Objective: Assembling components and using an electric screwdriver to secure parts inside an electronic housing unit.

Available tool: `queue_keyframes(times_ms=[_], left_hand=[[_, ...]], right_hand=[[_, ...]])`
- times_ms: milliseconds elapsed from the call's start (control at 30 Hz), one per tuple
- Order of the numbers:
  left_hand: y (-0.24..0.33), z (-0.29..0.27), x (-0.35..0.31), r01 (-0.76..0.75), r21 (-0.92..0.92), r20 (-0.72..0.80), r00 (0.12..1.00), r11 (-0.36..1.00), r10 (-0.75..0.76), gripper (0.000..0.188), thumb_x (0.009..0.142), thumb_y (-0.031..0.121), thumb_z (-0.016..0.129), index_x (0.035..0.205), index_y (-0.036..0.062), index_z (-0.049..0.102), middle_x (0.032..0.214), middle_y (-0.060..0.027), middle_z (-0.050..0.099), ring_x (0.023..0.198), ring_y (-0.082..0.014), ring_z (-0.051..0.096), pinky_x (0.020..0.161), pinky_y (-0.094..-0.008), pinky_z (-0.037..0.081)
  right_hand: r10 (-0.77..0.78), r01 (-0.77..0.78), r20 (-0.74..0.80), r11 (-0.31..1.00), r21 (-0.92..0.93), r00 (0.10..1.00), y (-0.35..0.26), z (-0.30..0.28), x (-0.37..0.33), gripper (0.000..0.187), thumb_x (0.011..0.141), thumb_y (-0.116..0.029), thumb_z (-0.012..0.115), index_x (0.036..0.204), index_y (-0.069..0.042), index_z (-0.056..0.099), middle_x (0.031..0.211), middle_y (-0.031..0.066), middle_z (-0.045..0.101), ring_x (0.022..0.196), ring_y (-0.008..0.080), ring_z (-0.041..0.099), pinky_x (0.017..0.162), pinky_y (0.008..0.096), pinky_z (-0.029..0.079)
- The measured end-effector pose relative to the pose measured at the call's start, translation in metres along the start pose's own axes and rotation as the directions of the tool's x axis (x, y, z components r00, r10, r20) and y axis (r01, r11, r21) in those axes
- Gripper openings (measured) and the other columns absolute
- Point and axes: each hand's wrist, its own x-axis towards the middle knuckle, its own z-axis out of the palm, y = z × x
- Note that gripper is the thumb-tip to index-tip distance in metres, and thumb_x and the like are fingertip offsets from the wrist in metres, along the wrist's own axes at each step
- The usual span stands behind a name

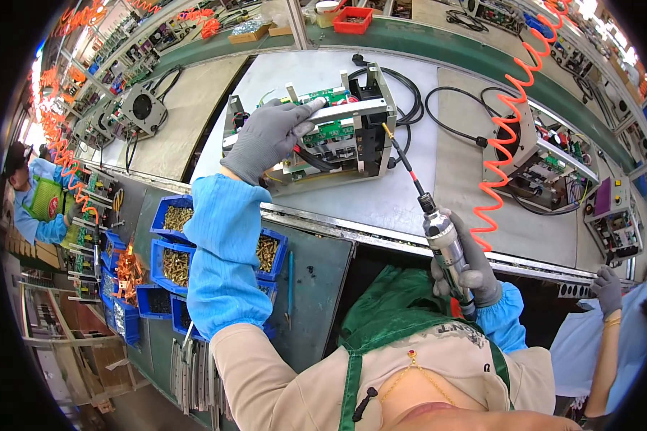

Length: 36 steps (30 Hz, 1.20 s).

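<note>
The unit sits on the white bench, straight in front of the person, its near side open to me. By the look of it, it is partway built: the upright end panels stand, the bar lies across the near top edge, and the green board and wiring are in. What is left, as far as I can judge, is fastening at the right end and closing up, since no cover is on.

The gloved left hand bends over the bar, thumb below and fingers above, closed around it toward its left half. The right hand wraps tight round the driver, nearer the person and to the right. Its bit points far and left, the tip right by the bar's right end; whether it touches, or carries a screw, I can't tell.

Plenty of brass screws lie in the blue bins on the near left. A black cord loops beyond the unit's right end. Farther right, another unit stands with its insides showing too.
</note>
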Motion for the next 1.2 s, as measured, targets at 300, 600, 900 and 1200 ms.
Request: queue_keyframes(times_ms=[300,600,900,1200], left_hand=[[0.008,0.006,-0.004,-0.009,0.106,-0.021,1.000,0.994,0.011,0.036,0.090,0.024,0.060,0.125,0.0164,0.061,0.087,-0.0072,0.064,0.083,-0.0288,0.057,0.075,-0.0390,0.049],[0.005,0.009,-0.001,0.020,0.122,-0.004,1.000,0.992,-0.020,0.034,0.091,0.026,0.059,0.125,0.0188,0.061,0.091,-0.0065,0.065,0.082,-0.0301,0.056,0.076,-0.0389,0.050],[-0.002,0.011,0.001,0.017,0.100,0.037,0.999,0.995,-0.021,0.035,0.091,0.026,0.059,0.126,0.0182,0.061,0.095,-0.0062,0.066,0.087,-0.0276,0.054,0.079,-0.0377,0.048],[0.004,0.009,-0.004,0.014,0.085,0.017,1.000,0.996,-0.016,0.035,0.091,0.026,0.059,0.125,0.0177,0.062,0.102,-0.0060,0.064,0.092,-0.0306,0.054,0.082,-0.0369,0.048]], right_hand=[[0.027,-0.027,0.010,0.998,-0.050,1.000,0.004,-0.003,0.003,0.124,0.050,-0.037,0.081,0.152,-0.012,0.014,0.096,0.0116,0.054,0.068,0.0180,0.060,0.055,0.0302,0.056],[-0.041,0.045,0.027,0.985,-0.168,0.999,0.001,0.022,0.025,0.108,0.059,-0.025,0.065,0.152,-0.010,0.014,0.110,0.0120,0.048,0.080,0.0183,0.058,0.056,0.0297,0.055],[-0.056,0.064,0.051,0.984,-0.165,0.997,0.009,0.033,0.031,0.099,0.069,-0.028,0.066,0.152,-0.013,0.015,0.091,0.0133,0.055,0.058,0.0173,0.057,0.054,0.0306,0.053],[-0.064,0.065,0.027,0.997,-0.050,0.998,0.010,0.051,0.024,0.092,0.077,-0.039,0.069,0.151,-0.020,0.019,0.087,0.0149,0.059,0.056,0.0173,0.059,0.053,0.0327,0.055]])
